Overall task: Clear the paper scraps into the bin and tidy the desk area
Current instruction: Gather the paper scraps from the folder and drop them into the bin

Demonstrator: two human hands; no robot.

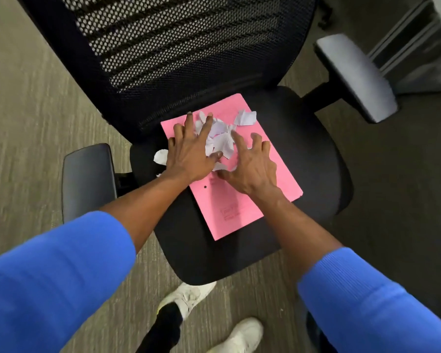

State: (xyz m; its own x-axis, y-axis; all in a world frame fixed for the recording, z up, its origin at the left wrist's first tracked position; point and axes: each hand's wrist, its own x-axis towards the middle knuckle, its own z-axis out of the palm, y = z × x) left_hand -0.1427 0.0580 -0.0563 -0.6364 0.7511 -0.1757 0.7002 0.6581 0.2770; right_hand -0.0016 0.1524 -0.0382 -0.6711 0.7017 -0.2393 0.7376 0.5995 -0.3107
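A pink folder [239, 205] lies flat on the black seat of an office chair [303, 154]. Several torn white paper scraps [223, 141] are heaped on the folder's far half. One larger scrap [245, 117] lies apart near the folder's far right edge. Another scrap [161, 156] sits on the seat just left of the folder. My left hand [191, 151] rests palm down with fingers spread on the left side of the heap. My right hand [250, 166] is on the heap's right side, fingers curled and apart, touching the scraps. No bin is in view.
The chair has a black mesh backrest [168, 47], a left armrest [88, 179] and a right armrest [354, 77]. Grey carpet [31, 110] surrounds it. My white shoes [189, 299] stand at the seat's front edge. Furniture legs [405, 47] rise at the upper right.
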